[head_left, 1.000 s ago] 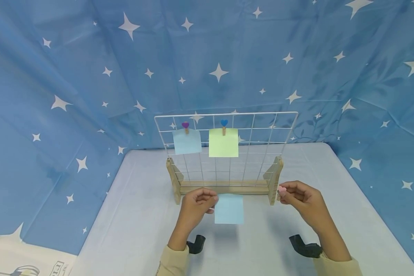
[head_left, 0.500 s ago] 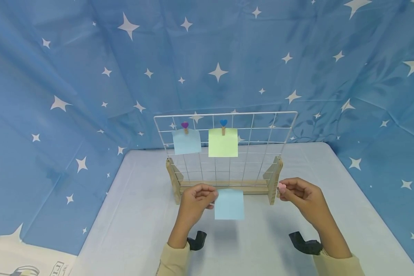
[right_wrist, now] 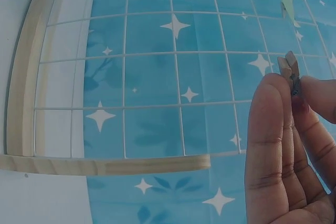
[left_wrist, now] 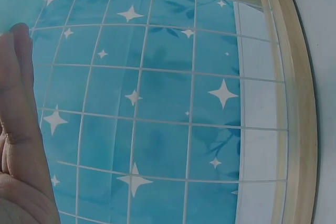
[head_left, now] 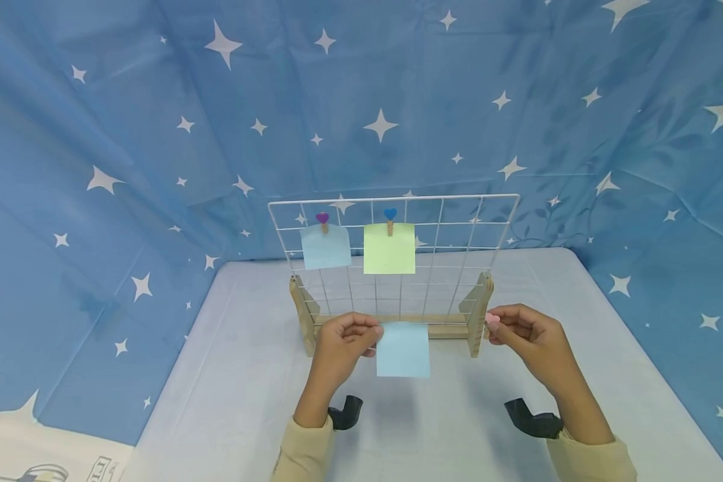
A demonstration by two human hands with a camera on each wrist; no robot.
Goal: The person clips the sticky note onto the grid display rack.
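Note:
My left hand (head_left: 345, 345) pinches a light blue sticky note (head_left: 404, 351) by its upper left corner, between thumb and fingers. The note hangs upright in front of the wire grid's wooden base. Farther right, my right hand (head_left: 533, 338) holds a small wooden clothespin (right_wrist: 291, 72) with a pink heart (head_left: 492, 318) on it, near the right foot of the stand. In the right wrist view the clothespin's tip points up from between thumb and fingers. The left wrist view has only part of the left hand (left_wrist: 21, 119), with pale blue at the upper left corner.
A white wire grid (head_left: 458, 197) stands in wooden feet (head_left: 480, 314) on a white table (head_left: 247, 375). Clipped on it are a blue note (head_left: 327, 251) under a purple heart clothespin (head_left: 323, 218) and a yellow-green note (head_left: 389, 253) under a blue heart clothespin (head_left: 390, 213).
Both hands have risen slightly toward the grid, the left one carrying the blue note up with it. The grips on the note and the clothespin stay the same.

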